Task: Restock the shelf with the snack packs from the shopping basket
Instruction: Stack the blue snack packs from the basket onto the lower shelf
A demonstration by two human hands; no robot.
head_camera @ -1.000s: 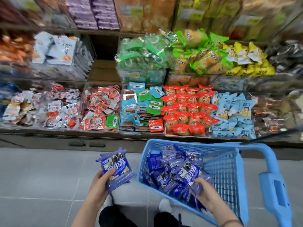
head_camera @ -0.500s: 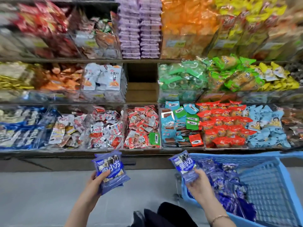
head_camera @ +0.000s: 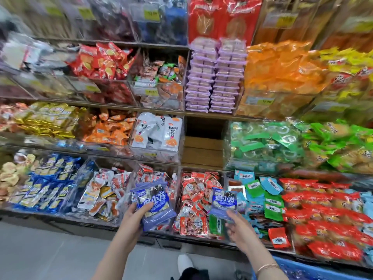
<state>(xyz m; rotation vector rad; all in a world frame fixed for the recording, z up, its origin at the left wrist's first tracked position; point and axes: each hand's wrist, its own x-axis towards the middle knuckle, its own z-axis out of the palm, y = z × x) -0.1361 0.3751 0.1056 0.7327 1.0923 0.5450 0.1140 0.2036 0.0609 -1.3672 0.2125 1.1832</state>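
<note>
Blue snack packs: a small stack (head_camera: 154, 206) is gripped in the left hand (head_camera: 131, 219), and 1 more pack (head_camera: 223, 200) is pinched in the right hand (head_camera: 240, 229). 1 second back the right was still digging in the basket (head_camera: 306, 270). Now the basket's near right, almost out of view, and both hands are up at the shelf (head_camera: 201, 115). Pickup's done; I'd guess the bare gap (head_camera: 203, 150) is next.
</note>
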